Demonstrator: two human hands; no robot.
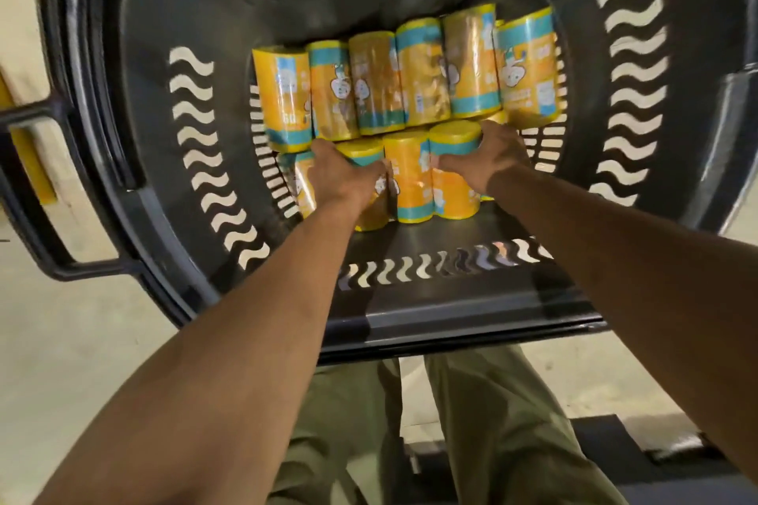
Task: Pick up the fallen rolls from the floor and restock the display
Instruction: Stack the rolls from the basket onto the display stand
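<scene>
Several yellow rolls with teal bands lie packed in the bottom of a black slotted basket [197, 266]. A back row of rolls [414, 74] spans the far side; a front row [410, 176] lies nearer me. My left hand [340, 176] grips the top of a front-row roll [361, 154] on the left. My right hand [488, 160] grips the top of another front-row roll [455, 135] on the right. Both arms reach deep into the basket.
The basket's handle [45, 234] sticks out at the left. Pale floor [82, 340] surrounds the basket. My legs in olive trousers [484, 422] stand below its near rim. A dark object [640, 451] lies on the floor at the lower right.
</scene>
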